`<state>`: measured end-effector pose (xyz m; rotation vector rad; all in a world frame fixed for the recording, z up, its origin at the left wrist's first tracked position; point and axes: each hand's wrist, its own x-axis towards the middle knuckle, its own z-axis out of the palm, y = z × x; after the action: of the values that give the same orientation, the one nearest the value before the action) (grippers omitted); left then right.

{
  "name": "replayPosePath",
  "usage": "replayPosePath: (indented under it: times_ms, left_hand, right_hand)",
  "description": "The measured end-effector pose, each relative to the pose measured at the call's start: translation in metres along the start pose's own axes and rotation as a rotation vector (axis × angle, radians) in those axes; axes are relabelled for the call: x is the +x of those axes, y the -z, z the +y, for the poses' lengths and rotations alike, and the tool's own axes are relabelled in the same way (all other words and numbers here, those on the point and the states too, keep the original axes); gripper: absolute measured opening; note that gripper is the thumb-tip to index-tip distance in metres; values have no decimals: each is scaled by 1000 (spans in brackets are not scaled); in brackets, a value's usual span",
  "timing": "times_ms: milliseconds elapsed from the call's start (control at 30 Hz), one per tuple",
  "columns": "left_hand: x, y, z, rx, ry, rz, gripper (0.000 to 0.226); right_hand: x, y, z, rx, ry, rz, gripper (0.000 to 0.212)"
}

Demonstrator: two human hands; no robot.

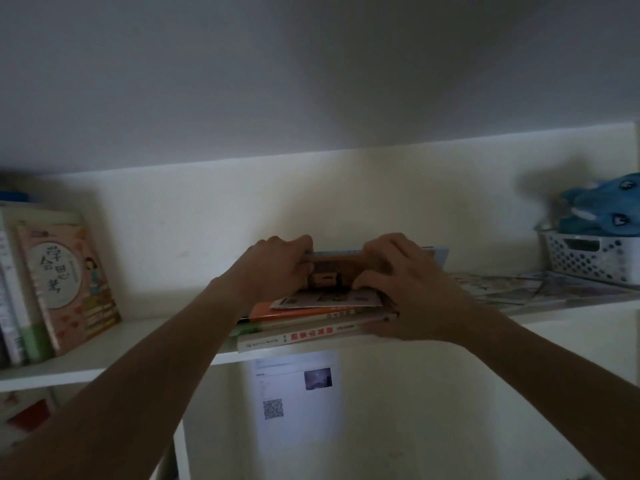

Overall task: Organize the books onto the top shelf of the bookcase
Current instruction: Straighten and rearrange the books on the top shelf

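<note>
A low pile of books point(311, 323) lies flat on the white top shelf point(145, 348), spines toward me. Above the pile a brownish book point(334, 271) is tilted up on its edge. My left hand point(277, 268) grips its left end and my right hand point(398, 278) grips its right end, fingers curled over the top edge. A thin pale booklet point(329, 299) lies on top of the pile under it. At the shelf's left, several books stand upright, the front one a pink-covered book point(65, 282).
A white perforated basket point(595, 258) with a blue plush toy point(602, 206) stands at the shelf's right end, with flat papers or thin books point(533, 289) spread in front of it. Below the shelf a printed sheet point(294, 393) hangs on the back panel.
</note>
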<state>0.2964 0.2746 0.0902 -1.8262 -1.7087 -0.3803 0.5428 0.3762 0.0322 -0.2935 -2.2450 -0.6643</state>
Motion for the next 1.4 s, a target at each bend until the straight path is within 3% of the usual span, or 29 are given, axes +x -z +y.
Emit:
replayPosePath:
  times_ms: [100, 167, 300, 467, 567, 667, 767, 833, 900, 967, 1100, 1233, 1367, 1400]
  left_hand:
    - [2, -1, 5, 28, 18, 8, 18]
    - [4, -5, 10, 116, -37, -19, 27]
    - [3, -15, 11, 72, -139, -70, 18]
    - [-13, -14, -4, -94, -96, 78, 14]
    - [-34, -14, -9, -193, -61, 157, 17]
    - [-48, -18, -23, -199, -24, 228, 32]
    - [-66, -24, -46, -135, 8, 408, 29]
    - [-86, -29, -55, -166, 56, 516, 26]
    - [-108, -33, -62, -193, 136, 609, 30]
    - [-127, -35, -78, -253, 242, 671, 36]
    - [-168, -30, -126, -218, 430, 714, 38]
    - [-208, -22, -166, -168, 538, 701, 45]
    - [-245, -29, -201, 160, 589, 559, 48]
    - [-251, -31, -208, 244, 590, 508, 49]
  right_hand:
    - [1, -7, 0, -39, 10, -195, 40]
    - [5, -1, -1, 56, -142, -222, 30]
    - [20, 0, -4, 12, -317, -184, 26]
    - [39, -24, -14, 48, -515, 10, 18]
    - [59, -35, -35, 425, -740, 300, 16]
    - [88, -50, -60, 732, -814, 411, 21]
    - [114, -54, -93, 1219, -828, 507, 62]
    - [134, -54, -122, 1388, -873, 344, 92]
    - [158, -59, -156, 1480, -862, 120, 93]
    - [184, -69, -189, 1526, -836, 54, 82]
    - [233, -79, -246, 1340, -698, 1, 108]
    - [279, -106, -289, 1255, -625, -99, 90]
    - [298, -120, -333, 1310, -498, -154, 50]
    - [300, -126, -341, 1287, -473, -161, 49]
